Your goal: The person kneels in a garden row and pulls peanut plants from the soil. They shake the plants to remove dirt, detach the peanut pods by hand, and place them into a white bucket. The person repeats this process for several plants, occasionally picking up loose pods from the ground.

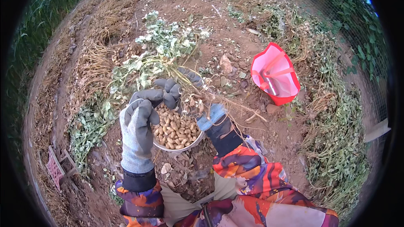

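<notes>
My left hand (140, 123), in a grey-coated knit glove, is raised at the left rim of a white tub (184, 148) with its fingers curled. Whether it pinches anything cannot be told. Unshelled peanuts (175, 129) fill the tub. Across from it, my right hand (211, 117) grips a peanut plant (186, 82) by the stems; roots and stems cover much of this hand. The plant's leaves (167, 39) point away from me, and its thin roots (246, 110) trail to the right. Grey glove fingers (170, 93) show over the tub's far side; whose hand they belong to is unclear.
A red bag (279, 101) stands open at the right with a shiny object inside. Pulled plants (331, 151) lie along the right, beside a wire fence (375, 94). At the lower left is a small stool (56, 170). Rows of plants with peanuts (98, 56) cover the left ground.
</notes>
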Demonstrator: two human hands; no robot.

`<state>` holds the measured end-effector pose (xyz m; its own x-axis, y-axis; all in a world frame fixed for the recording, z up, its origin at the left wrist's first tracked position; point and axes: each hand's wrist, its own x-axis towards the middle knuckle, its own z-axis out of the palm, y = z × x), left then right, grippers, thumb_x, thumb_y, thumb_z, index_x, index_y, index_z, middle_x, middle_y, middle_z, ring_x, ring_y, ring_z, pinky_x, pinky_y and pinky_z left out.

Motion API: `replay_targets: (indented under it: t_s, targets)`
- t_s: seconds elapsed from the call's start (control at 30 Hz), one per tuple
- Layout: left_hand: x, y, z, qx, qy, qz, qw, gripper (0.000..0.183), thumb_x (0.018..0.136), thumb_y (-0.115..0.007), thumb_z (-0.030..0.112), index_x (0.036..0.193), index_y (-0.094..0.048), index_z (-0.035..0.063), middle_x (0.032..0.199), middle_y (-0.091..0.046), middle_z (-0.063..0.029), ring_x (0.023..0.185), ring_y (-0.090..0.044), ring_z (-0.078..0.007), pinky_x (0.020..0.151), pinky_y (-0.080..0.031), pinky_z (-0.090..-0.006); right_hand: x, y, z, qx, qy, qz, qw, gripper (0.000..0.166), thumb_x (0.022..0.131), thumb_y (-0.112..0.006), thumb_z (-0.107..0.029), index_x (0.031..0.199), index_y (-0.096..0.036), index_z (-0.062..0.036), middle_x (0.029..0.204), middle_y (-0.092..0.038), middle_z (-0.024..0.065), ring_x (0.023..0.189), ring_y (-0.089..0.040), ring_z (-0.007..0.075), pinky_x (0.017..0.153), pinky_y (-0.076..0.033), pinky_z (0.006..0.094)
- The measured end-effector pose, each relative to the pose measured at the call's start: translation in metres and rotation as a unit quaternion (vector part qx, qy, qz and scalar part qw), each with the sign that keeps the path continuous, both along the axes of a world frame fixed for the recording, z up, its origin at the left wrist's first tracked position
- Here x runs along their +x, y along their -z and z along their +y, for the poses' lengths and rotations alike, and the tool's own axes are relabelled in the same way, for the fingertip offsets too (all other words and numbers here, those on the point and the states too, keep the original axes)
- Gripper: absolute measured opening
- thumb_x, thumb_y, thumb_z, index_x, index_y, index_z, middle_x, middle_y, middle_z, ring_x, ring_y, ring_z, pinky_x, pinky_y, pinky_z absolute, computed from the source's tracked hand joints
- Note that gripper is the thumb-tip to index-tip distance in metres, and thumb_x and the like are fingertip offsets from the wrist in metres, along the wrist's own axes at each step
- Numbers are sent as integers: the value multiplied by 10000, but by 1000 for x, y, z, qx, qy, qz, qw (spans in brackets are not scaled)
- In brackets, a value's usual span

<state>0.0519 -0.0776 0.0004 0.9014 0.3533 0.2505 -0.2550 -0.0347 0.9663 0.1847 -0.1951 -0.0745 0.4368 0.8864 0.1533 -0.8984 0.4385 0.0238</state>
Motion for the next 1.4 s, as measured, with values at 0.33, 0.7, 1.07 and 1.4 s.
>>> replay_targets:
  t_s: [0.33, 0.7, 1.07, 1.4]
  targets:
    - [-8, 7, 5, -5, -145, 11, 989, 132, 804, -583, 65, 699, -582, -14, 545, -483, 17, 458, -409, -42, 436, -329, -194, -2, -24, -1, -54, 64, -194, 977, 436, 896, -482, -224, 1217, -385, 55, 896, -606, 88, 673, -621, 176, 640, -539, 299]
    - [-19, -7, -16, -36, 28, 128, 991, 576, 880, -466, 427, 1255, -387, -4, 1164, -494, -125, 955, -549, -188, 765, -482, -300, -8, -24, -1, -604, 345, -457, 554, 361, 877, -526, -261, 1074, -453, 32, 1054, -584, 104, 919, -588, 157, 729, -470, 253]
    - [-17, 26, -24, -151, 71, 137, 976, 327, 760, -584, -33, 1050, -434, -25, 852, -615, -130, 637, -634, -208, 485, -549, -281, -8, -18, -28, -281, 376, -494, 732, 664, 925, -362, -418, 1397, -103, -30, 1457, -107, 84, 1339, -97, 152, 1088, -66, 267]
    - [-4, 69, -22, -10, 3, 59, 998, 702, 680, -544, -158, 1320, -299, -7, 1166, -461, -117, 872, -563, -157, 676, -506, -231, -12, -26, 3, -267, 223, -118, 930, 467, 867, -394, -196, 1296, -315, -28, 1117, -527, 110, 869, -571, 159, 631, -454, 210]
